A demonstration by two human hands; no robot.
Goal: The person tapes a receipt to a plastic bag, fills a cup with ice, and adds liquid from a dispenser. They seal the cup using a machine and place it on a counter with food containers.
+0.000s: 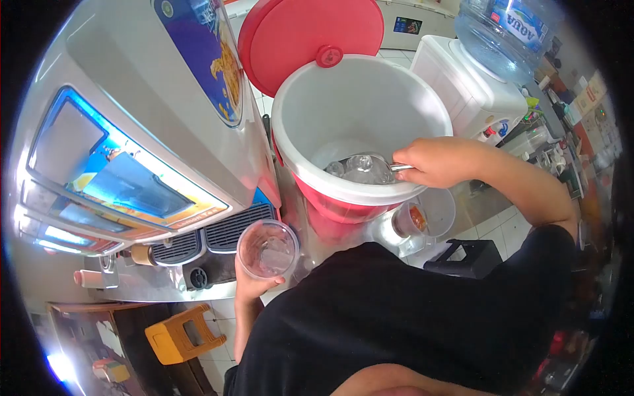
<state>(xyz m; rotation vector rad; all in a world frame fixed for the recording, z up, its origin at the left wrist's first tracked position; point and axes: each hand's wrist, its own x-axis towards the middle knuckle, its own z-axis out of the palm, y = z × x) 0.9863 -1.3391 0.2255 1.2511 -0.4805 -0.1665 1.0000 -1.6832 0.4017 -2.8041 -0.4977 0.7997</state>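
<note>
Scooping ice from the bucket (422,105)
Your right hand (436,162) grips the scoop (363,168) of ice; your left hand (254,284) clasps a clear cup (267,249)

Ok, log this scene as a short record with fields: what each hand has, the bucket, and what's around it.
left hand: left hand holds a clear plastic cup, some ice inside
right hand: right hand holds a metal scoop loaded with ice
bucket: white-lined red plastic bucket, round red lid tipped open behind it
left of bucket: grey drinks machine
right of bucket: white water dispenser with blue bottle
</note>
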